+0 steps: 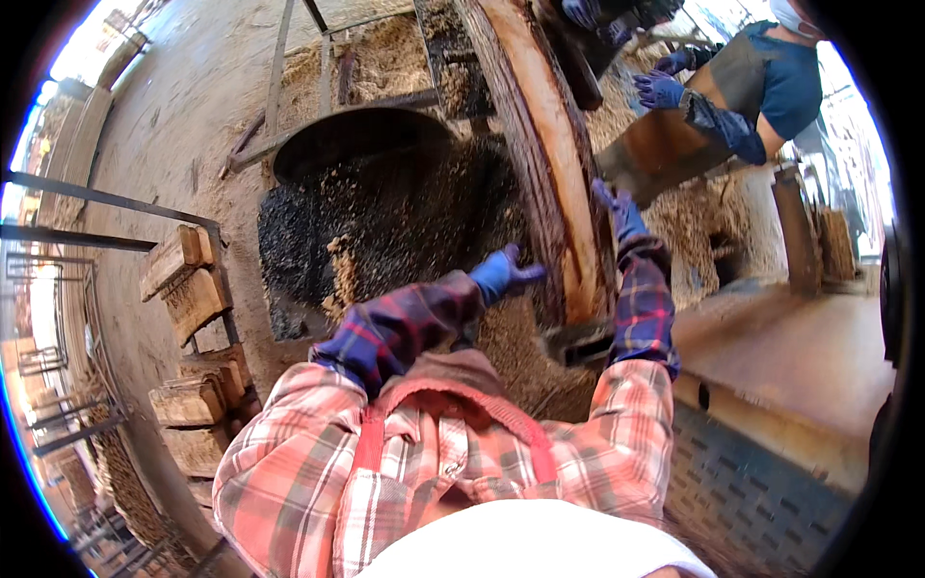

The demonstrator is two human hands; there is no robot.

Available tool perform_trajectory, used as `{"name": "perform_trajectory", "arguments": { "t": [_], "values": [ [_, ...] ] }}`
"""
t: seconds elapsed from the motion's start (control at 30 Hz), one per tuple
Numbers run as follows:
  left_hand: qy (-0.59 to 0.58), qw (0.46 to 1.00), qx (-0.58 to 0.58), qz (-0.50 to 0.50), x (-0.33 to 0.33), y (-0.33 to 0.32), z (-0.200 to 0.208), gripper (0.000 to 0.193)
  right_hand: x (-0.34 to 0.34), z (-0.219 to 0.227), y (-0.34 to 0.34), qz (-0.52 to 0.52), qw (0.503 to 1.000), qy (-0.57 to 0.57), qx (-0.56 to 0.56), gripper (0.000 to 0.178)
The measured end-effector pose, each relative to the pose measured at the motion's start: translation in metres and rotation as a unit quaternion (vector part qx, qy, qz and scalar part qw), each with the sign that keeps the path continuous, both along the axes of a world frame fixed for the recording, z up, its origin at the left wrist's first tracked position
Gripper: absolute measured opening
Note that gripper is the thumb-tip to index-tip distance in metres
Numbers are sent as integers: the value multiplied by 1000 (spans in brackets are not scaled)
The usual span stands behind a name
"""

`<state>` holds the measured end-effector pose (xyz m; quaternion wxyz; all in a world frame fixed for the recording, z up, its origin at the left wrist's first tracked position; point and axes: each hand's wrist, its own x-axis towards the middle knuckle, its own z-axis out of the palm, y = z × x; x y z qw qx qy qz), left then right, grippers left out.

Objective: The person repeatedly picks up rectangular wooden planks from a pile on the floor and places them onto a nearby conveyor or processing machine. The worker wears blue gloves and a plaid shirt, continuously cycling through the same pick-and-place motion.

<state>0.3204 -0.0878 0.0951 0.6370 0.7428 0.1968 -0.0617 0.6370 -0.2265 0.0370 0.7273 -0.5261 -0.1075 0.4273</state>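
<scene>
A long log (556,144) with dark bark and a pale, flat-cut upper face stretches away from me. Beside its left bark edge is my left hand (506,275) in a blue glove, fingers apart and pointing toward the wood. My right hand (626,217), also blue-gloved, lies along the log's right side with its fingers stretched out. Neither hand is wrapped round anything; whether the fingertips press on the bark I cannot tell. Under the log's near end sits a dark metal support (578,344).
A dark round-edged machine part (361,140) strewn with wood chips stands left of the log. Cut wood blocks (198,299) are stacked further left. A co-worker's gloved hand (659,91) shows beyond the log. To the right is a flat brown tabletop (790,337). Sawdust (385,58) covers the ground ahead.
</scene>
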Motion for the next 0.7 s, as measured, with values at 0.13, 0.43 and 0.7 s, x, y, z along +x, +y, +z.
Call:
{"name": "perform_trajectory", "arguments": {
  "t": [0.13,0.43,0.7],
  "values": [
    [102,990,92,22,-18,-56,-45,113,-70,-3,18,121,970,-111,-179,53],
    [164,979,123,-6,-29,-76,-3,116,-86,-10,-7,93,971,-47,-213,60],
    [106,986,128,-27,-38,-87,6,109,-96,34,-2,88,962,-124,-225,51]
  ]
}}
